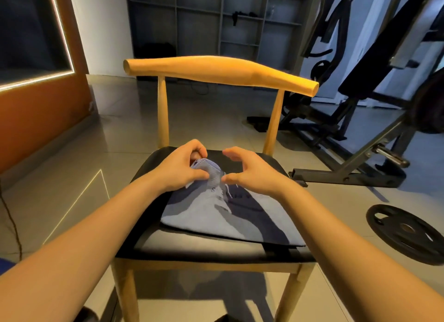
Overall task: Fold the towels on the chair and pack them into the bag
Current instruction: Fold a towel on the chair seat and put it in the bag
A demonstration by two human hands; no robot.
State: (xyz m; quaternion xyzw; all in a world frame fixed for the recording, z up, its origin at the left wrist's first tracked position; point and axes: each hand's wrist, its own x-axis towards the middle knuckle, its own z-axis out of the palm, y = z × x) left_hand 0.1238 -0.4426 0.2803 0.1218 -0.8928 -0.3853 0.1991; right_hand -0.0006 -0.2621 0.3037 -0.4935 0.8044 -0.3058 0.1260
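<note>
The towel, looking soft, light and limp, is lying across the black seat of the chair. The left hand is pinching its raised far corner, a sensible hold for folding, while the right hand is hovering just beside, fingers loosely curved, grasping nothing.

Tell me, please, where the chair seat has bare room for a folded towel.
Bare seat shows as a strip between the near edge of the blue towel and the seat front, and as a wedge along the seat's left edge. The middle is crowded: the left hand grips the towel's far edge, and the right hand hovers beside it.
</note>
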